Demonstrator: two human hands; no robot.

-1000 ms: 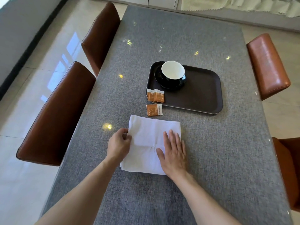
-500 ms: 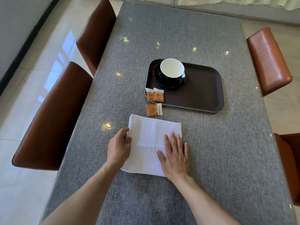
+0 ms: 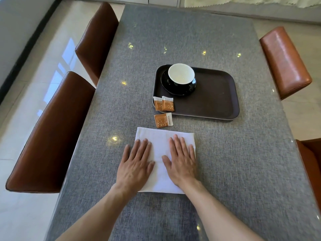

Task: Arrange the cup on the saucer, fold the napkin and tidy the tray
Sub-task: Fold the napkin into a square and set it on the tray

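Note:
A folded white napkin (image 3: 160, 141) lies on the grey table in front of me. My left hand (image 3: 136, 165) rests flat on its left part and my right hand (image 3: 181, 161) flat on its right part, fingers spread, palms down. Beyond it stands a dark brown tray (image 3: 217, 94). In the tray's near-left area a black cup with a white inside (image 3: 181, 75) sits on a black saucer (image 3: 175, 90). Two orange packets (image 3: 164, 103) lie on the tray's front-left corner. A third orange packet (image 3: 163, 120) lies on the table between tray and napkin.
The grey table (image 3: 243, 162) stretches away from me. Two brown leather chairs (image 3: 57, 129) stand along its left side and more chairs (image 3: 284, 61) on the right. A glossy tiled floor surrounds it.
My left hand let go of the napkin's left edge and now lies flat on the cloth. My right hand stayed pressed on the napkin. The camera view shifted slightly.

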